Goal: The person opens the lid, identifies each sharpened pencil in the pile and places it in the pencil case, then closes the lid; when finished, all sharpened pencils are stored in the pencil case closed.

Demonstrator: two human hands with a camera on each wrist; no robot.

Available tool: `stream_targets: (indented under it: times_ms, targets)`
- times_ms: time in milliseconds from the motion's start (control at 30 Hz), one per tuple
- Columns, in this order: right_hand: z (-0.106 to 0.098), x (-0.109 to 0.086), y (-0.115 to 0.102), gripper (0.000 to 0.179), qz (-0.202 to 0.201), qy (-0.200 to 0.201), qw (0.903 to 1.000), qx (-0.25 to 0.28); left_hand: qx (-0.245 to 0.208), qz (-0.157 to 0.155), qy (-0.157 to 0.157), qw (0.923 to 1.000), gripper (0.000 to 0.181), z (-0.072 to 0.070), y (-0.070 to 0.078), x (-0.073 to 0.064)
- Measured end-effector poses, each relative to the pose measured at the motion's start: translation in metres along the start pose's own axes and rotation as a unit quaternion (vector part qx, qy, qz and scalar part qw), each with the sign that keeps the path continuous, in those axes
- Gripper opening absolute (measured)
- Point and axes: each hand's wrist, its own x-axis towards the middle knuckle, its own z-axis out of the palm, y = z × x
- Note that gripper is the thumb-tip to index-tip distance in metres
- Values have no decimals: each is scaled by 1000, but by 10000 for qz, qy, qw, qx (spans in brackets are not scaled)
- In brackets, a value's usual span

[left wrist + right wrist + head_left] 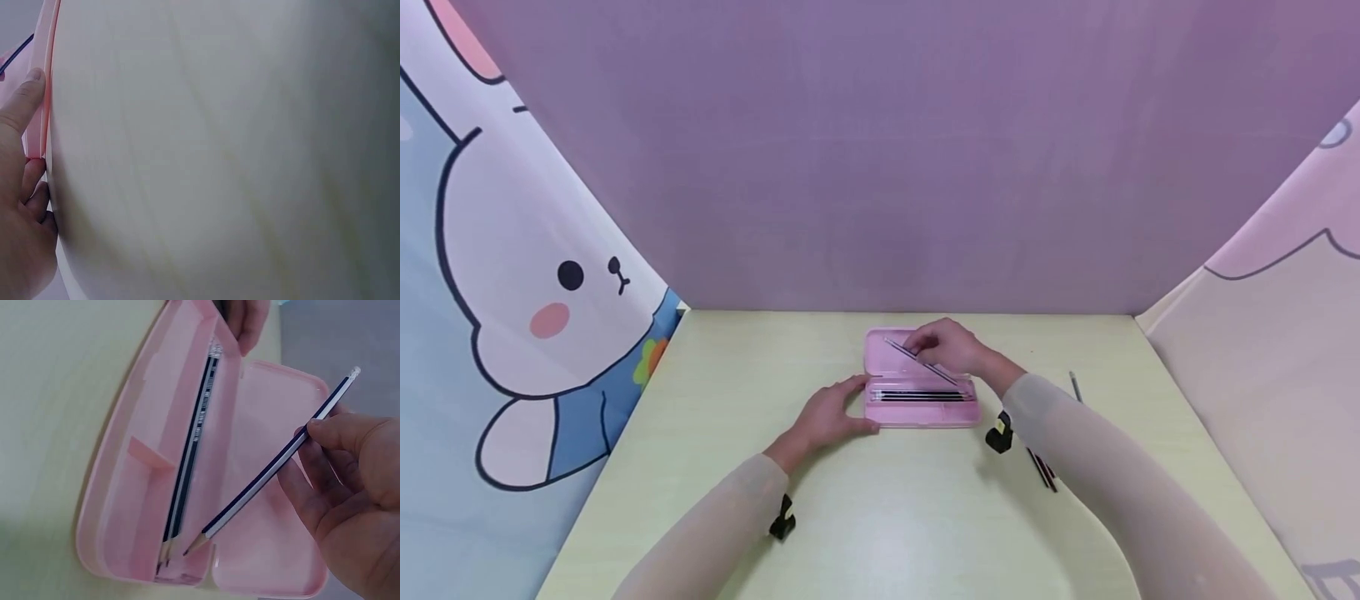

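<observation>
An opened pink pencil case (921, 417) lies on the table, its lid folded back away from the person. My left hand (829, 415) holds the left end of the case, thumb along the front wall (39, 125) and fingers round towards the hinge side. My right hand (946, 346) pinches a striped pencil (275, 462) between thumb and fingers over the case. This pencil slants, with its sharpened tip low over the long compartment and its white end up. Dark striped pencils (190, 450) lie side by side in that compartment.
Right of the case, partly behind the right forearm, are more pencils (1040, 468) and a grey-ended one (1075, 385) on the table (887, 508). A purple panel (910, 167) stands at the table's back. Cloth with a cartoon rabbit (535, 292) hangs at the left.
</observation>
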Motion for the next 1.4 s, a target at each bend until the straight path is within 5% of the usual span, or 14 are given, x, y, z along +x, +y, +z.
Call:
stream_targets:
  times_ms: [467,700,1100,1400]
  targets:
    - [23,0,18,22,-211,-72,9995,-243,3,135,-6,9999,99,-3,4,1]
    - [35,1,14,20,-45,-236,9957,-895,-55,58,1,10000,99,-5,6,1]
    - [52,-4,7,17,-194,152,9786,-2045,-134,-58,-10,9999,97,0,3,-1]
    - [45,-6,9,13,-220,-186,9916,-1263,-58,19,29,10000,98,-1,2,-1]
